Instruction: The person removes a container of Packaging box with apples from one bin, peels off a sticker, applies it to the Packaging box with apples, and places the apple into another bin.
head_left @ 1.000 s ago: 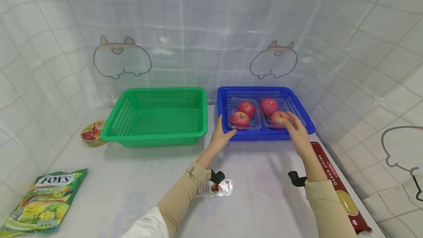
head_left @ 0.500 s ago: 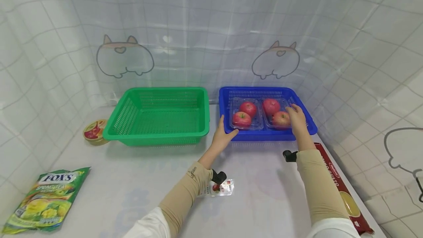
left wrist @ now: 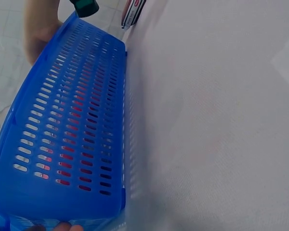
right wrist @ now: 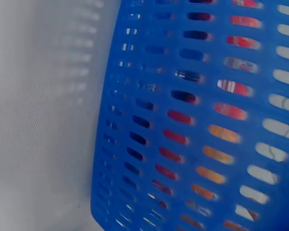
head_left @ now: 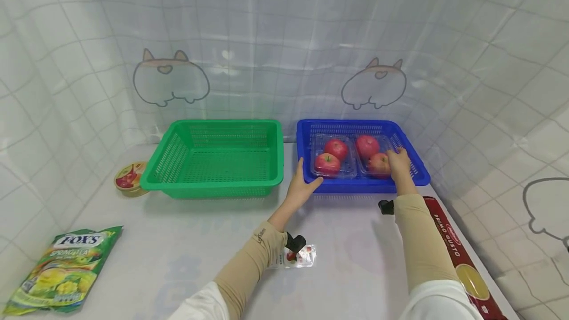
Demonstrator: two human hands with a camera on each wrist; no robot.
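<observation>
In the head view, a blue basket [head_left: 357, 181] stands at the right, holding two clear plastic boxes of red apples side by side. My left hand [head_left: 299, 189] rests at the basket's front left corner, fingers along the left side and thumb spread toward the front rim. Fingertips [left wrist: 62, 226] show low against the basket's short wall in the left wrist view. My right hand [head_left: 401, 167] reaches over the front rim and grips the right side of the right-hand apple box [head_left: 362, 159], its fingertips partly hidden. In the right wrist view the slotted basket wall [right wrist: 202, 96] fills most of the picture.
Left of the blue basket stands a green basket [head_left: 211, 189], with a round tin [head_left: 130, 179] beside it. A green candy bag [head_left: 64, 270] lies front left. A small sachet [head_left: 304, 256] lies near my left forearm, and a long red packet [head_left: 462, 256] along the right edge.
My right hand has moved from over the right apple box to its right side and lowered there, fingers now curled. The left hand stays at the corner. The head view shifts slightly.
</observation>
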